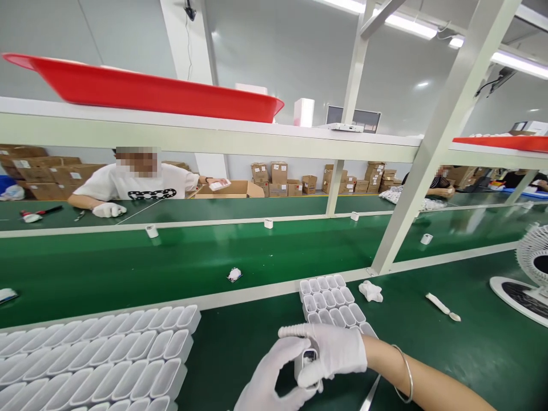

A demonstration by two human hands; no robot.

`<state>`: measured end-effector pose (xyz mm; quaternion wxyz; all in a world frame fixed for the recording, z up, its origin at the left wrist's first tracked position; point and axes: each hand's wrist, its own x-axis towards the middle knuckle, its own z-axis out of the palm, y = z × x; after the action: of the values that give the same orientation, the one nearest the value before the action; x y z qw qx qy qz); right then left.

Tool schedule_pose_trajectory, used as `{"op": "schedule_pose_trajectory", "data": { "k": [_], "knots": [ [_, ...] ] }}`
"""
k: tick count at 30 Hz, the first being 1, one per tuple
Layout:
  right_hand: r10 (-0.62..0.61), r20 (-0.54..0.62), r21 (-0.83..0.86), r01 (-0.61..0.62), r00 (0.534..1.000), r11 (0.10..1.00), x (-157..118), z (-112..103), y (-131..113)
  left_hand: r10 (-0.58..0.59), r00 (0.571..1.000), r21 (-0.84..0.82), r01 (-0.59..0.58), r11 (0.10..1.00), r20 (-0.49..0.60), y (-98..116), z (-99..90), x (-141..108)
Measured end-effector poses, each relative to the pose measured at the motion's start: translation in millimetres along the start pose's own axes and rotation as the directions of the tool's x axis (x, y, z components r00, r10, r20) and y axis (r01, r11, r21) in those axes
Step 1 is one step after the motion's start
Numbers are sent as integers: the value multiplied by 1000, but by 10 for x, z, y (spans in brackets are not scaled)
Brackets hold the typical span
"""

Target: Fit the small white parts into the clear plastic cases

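Both hands wear white gloves and meet at the bottom centre of the head view. My left hand [268, 374] curls its fingers round a small white case [301, 370] with a dark part showing inside its opening. From the right, my right hand [336, 351] reaches over the same case, its thumb and fingers closed against it. Just behind my right hand stand rows of open white cases [327, 299]. At the left, a larger block of similar white cases [141, 348] lies on the green table.
A green conveyor [192, 257] carries a few small white pieces. A crumpled white item [370, 291], a white tube [443, 307] and a fan [533, 257] are at the right. Above hangs a shelf with a red tray [149, 94]. People sit across the belt.
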<state>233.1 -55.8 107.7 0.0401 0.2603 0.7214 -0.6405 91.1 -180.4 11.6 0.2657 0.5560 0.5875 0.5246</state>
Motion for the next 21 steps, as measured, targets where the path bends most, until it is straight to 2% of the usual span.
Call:
{"op": "schedule_pose_trajectory", "data": {
  "k": [4, 8, 10, 12, 15, 21],
  "knots": [
    [-79, -5, 100, 79, 997, 992, 16, 56, 36, 0, 1000, 36, 1, 999, -26, -39, 5, 30],
    [-114, -76, 129, 123, 991, 984, 51, 117, 80, 83, 995, 30, -82, 996, -54, -107, 29, 66],
    [-90, -109, 49, 96, 990, 994, 53, 136, 80, 87, 993, 27, -85, 996, -76, -146, 42, 65],
    [-78, -135, -95, 65, 988, 993, 31, 137, 61, 35, 993, 54, -29, 998, -117, -178, 57, 49],
    [-135, -147, -294, 87, 980, 952, -32, 100, 9, -35, 988, 64, 45, 997, -153, -189, 68, 36],
    [-274, -45, -549, 205, 961, 810, -54, 43, -22, -31, 999, -175, 33, 984, 11, -119, -52, 158]
  ]
}}
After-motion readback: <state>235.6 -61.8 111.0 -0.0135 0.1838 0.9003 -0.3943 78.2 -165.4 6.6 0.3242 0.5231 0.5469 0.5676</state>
